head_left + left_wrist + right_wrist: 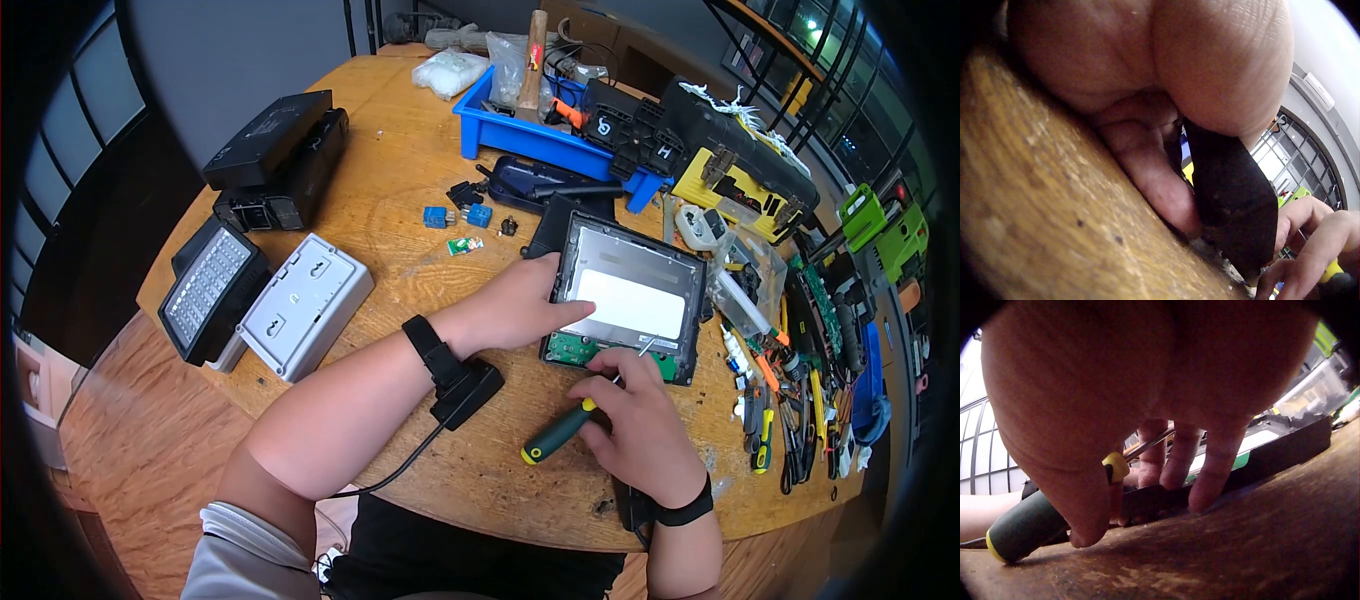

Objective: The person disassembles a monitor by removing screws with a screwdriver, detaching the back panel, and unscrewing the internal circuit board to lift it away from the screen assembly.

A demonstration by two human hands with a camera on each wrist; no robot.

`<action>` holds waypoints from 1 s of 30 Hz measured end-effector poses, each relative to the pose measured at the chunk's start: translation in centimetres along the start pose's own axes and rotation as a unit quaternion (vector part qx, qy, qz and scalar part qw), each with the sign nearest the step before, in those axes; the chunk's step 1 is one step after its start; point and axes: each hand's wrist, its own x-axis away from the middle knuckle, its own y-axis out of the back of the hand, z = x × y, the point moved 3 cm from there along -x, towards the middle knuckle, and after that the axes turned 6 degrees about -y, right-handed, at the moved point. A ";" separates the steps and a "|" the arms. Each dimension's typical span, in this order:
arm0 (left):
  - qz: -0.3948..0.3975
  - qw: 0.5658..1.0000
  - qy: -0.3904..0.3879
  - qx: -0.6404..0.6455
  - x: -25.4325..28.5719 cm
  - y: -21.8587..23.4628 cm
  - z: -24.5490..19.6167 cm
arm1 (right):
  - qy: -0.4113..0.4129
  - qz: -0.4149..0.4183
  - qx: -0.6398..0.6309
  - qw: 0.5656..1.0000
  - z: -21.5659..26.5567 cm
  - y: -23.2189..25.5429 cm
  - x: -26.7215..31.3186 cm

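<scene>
Fingers of the right hand (645, 425) curled round the screwdriver (557, 435), its tip near the green board (570, 347). The left hand (510, 305) gripped the black case (625, 255) by its side, flat on the table (400, 200). A firm hold, straight tip and soft push seemed best, so nothing slipped or got scratched.

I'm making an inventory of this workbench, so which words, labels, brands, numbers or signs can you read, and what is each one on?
"H": right black part by the blue bin.
Probably "G": left black part beside it.
Too small or blurred to read: the red label on the wooden handle, the pale print on the upper black case, and the sticker on the silver panel.
</scene>
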 end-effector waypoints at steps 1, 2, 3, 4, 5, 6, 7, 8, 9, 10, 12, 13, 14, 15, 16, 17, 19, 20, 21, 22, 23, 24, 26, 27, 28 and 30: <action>0.005 1.000 0.009 -0.006 0.0 0.1 -0.1 | 0.000 0.000 0.002 1.000 0.0 0.0 0.0; 0.011 1.000 0.019 -0.012 0.0 0.1 -0.2 | 0.000 0.000 0.002 1.000 0.0 0.0 0.0; 0.011 1.000 0.019 -0.012 0.0 0.1 -0.1 | 0.000 0.001 0.001 1.000 0.0 0.0 0.0; 0.006 1.000 0.008 -0.015 0.0 0.0 0.0 | -0.001 0.002 0.001 1.000 0.0 0.0 0.0; 0.002 1.000 -0.003 -0.017 0.0 0.0 0.2 | -0.001 0.001 0.001 1.000 0.0 0.0 0.0; 0.002 1.000 -0.003 -0.018 0.0 -0.2 0.6 | -0.003 0.003 -0.001 1.000 0.0 0.0 0.0; -0.009 0.999 -0.025 -0.020 -0.1 -0.4 1.1 | -0.005 0.005 -0.002 1.000 0.0 0.0 0.0; -0.020 0.998 -0.047 -0.023 -0.1 -0.4 1.0 | -0.005 0.005 -0.002 1.000 0.0 0.1 0.0; -0.020 0.998 -0.047 -0.024 -0.1 -0.3 1.0 | -0.005 0.004 -0.002 1.000 0.0 0.0 0.0; -0.015 0.999 -0.036 -0.019 -0.1 -0.3 0.9 | -0.005 0.004 -0.002 1.000 0.0 0.0 0.0; -0.011 1.000 -0.024 -0.015 -0.1 -0.2 0.5 | -0.004 0.004 -0.003 1.000 0.0 0.1 0.0; -0.002 1.000 -0.008 -0.012 0.0 -0.1 0.4 | -0.003 0.003 -0.004 1.000 0.0 0.1 0.0; 0.006 1.000 0.008 -0.009 0.0 -0.1 0.2 | -0.002 0.003 -0.003 1.000 0.0 0.1 0.0; 0.006 1.000 0.008 -0.009 0.0 0.1 -0.1 | -0.004 0.004 -0.004 1.000 0.0 0.1 -0.1; 0.010 1.000 0.015 -0.013 0.0 0.2 -0.5 | -0.005 0.006 -0.005 1.000 0.0 0.1 -0.1; 0.015 1.000 0.021 -0.017 0.1 0.2 -0.6 | -0.005 0.006 -0.005 1.000 0.0 0.1 -0.1; 0.009 1.000 0.007 -0.014 0.0 0.0 0.1 | -0.003 0.006 -0.007 1.000 0.0 0.1 0.0; 0.003 1.000 -0.006 -0.012 0.0 -0.1 0.3 | -0.003 0.006 -0.007 1.000 0.0 0.1 0.0; 0.002 1.000 -0.007 -0.012 0.0 -0.1 0.4 | -0.003 0.006 -0.006 1.000 0.0 0.1 -0.1; 0.003 1.000 -0.007 -0.011 0.0 -0.1 0.4 | -0.003 0.006 -0.006 1.000 0.0 0.1 -0.1; 0.003 1.000 -0.007 -0.009 0.0 -0.1 0.4 | -0.002 0.006 -0.006 1.000 0.0 0.1 -0.1; 0.003 1.000 -0.007 -0.009 0.0 -0.1 0.4 | -0.002 0.005 -0.005 1.000 0.0 0.1 -0.1; -0.002 1.000 -0.016 -0.001 0.0 -0.1 0.3 | -0.002 0.005 -0.004 1.000 0.0 0.0 -0.1; -0.002 1.000 -0.016 -0.001 0.0 -0.1 0.3 | -0.001 0.005 -0.003 1.000 0.0 0.0 -0.1; -0.001 1.000 -0.014 -0.003 0.0 -0.1 0.3 | 0.001 0.004 -0.001 1.000 0.0 0.0 -0.1; 0.000 1.000 -0.013 -0.006 0.0 -0.1 0.2 | 0.001 0.004 -0.001 1.000 0.0 0.0 -0.1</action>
